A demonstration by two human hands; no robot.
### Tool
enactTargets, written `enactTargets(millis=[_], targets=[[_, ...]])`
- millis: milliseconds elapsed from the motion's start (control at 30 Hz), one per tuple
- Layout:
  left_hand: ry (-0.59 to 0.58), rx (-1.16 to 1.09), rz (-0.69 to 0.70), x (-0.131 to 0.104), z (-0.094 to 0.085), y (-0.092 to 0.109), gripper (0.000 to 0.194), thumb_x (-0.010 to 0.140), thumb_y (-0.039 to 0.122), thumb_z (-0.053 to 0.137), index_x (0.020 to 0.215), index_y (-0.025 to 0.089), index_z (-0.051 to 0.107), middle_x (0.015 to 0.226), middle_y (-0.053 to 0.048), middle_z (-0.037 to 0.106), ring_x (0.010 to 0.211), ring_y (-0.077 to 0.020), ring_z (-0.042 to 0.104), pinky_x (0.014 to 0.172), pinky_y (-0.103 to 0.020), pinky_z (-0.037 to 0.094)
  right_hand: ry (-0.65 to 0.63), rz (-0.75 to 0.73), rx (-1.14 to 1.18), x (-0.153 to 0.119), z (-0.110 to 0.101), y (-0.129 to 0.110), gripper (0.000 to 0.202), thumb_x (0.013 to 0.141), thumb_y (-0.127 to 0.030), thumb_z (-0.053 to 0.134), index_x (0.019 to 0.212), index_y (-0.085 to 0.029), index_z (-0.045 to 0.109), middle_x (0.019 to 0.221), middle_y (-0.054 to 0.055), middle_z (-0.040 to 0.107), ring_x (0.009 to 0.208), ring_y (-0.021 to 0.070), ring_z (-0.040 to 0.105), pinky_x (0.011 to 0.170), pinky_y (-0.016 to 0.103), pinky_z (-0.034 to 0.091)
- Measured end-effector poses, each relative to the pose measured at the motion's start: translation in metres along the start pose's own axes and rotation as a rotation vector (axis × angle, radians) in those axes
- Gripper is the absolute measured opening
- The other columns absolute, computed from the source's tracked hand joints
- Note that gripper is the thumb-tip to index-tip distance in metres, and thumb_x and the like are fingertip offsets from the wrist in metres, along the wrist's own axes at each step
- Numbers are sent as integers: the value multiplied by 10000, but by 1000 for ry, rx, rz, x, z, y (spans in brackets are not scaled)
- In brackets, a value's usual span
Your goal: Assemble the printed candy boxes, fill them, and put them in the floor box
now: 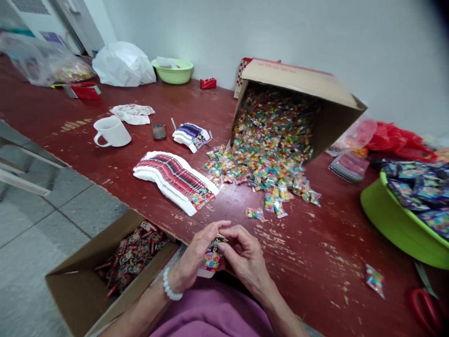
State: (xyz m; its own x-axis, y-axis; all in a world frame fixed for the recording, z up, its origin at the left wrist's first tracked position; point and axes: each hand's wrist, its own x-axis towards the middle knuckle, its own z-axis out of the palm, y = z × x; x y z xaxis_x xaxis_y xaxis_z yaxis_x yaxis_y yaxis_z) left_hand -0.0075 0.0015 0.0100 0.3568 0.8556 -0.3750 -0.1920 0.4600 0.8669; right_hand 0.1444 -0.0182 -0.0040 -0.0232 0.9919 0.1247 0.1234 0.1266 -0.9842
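Note:
Both hands meet at the table's front edge around a small printed packet (212,257), black and red with colourful pictures. My left hand (198,252), with a beaded bracelet at the wrist, is closed on the packet's left side. My right hand (243,252) pinches its top right part, thumb across the front. Fingers hide the packet's upper end. Beyond them lies a fanned stack of red and black packets (175,180). Small clear bags of coloured candy (273,135) spill from a tipped cardboard box (301,82) onto the red table (301,238).
An open carton (77,281) with filled packets stands below at left. A white mug (112,132), purple packets (191,135) and a dark small box (159,132) lie further back. At right are a green basin (396,224), red-handled scissors (426,309) and one candy bag (375,280).

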Motion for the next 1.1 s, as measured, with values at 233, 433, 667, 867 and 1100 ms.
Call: enactTargets(millis=[233, 433, 667, 867, 1100], targets=[[-225, 184, 46, 6, -12, 2, 378, 868, 381, 657, 1195, 192, 643, 1182, -73, 662, 1118, -240, 578, 1002, -349, 434, -179, -48, -178, 20, -26, -8, 134, 903, -256, 614, 986, -224, 714, 907, 29, 694, 810, 165, 641, 741, 274, 489], [-50, 48, -64, 11, -24, 5, 618, 687, 258, 828, 1247, 214, 571, 918, -5, 655, 796, -148, 609, 752, -266, 493, 109, -94, -786, 43, -73, 35, 310, 896, -237, 557, 1195, -203, 630, 1221, 143, 614, 1098, 299, 549, 920, 444, 432], [39, 34, -73, 16, -28, 4, 368, 692, 317, 827, 970, 167, 639, 818, -7, 661, 688, -146, 635, 629, -256, 511, 116, 22, -822, 43, -90, 68, 78, 827, -287, 600, 830, -214, 627, 901, 98, 631, 891, 278, 538, 812, 394, 412], [110, 69, -58, 17, -33, 4, 549, 695, 351, 828, 1169, 196, 597, 934, -29, 657, 709, -158, 650, 519, -241, 535, 165, 88, -647, 38, -93, 71, 265, 791, -258, 568, 1047, -198, 601, 920, 71, 670, 820, 237, 607, 775, 365, 468], [4, 55, -160, 11, -39, 1, 538, 680, 277, 846, 1153, 106, 656, 1053, -129, 717, 850, -201, 676, 729, -289, 532, 256, 160, -395, 34, -100, 80, 261, 815, -311, 561, 1036, -178, 603, 896, 77, 719, 831, 222, 691, 788, 368, 534]])
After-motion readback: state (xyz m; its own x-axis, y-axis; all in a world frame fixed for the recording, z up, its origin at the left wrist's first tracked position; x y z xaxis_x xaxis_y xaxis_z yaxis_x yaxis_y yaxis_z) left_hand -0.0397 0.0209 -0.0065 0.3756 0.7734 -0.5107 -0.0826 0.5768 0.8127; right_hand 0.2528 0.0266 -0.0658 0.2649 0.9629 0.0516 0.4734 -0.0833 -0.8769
